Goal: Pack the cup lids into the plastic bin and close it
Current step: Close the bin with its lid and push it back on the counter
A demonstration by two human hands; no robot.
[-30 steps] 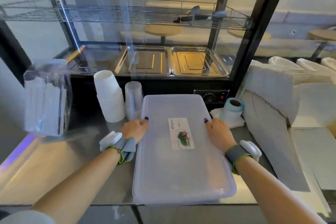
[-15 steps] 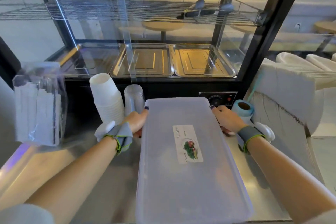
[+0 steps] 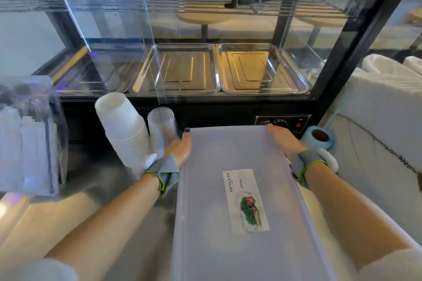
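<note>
The lidded plastic bin, lying on the steel bench, is being gripped at its far corners by the left hand and right hand, fingers curled over the smooth, slightly flexible, probably light lid.

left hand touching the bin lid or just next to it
Touching. The head view shows the left hand pressed against the lid's far left edge, thumb on top.

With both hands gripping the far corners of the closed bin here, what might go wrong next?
1. The left hand sits right beside the clear cup stack and white cup stack; shifting the plastic bin could topple them.
2. The right hand is near the blue tape roll, which might get knocked.
</note>
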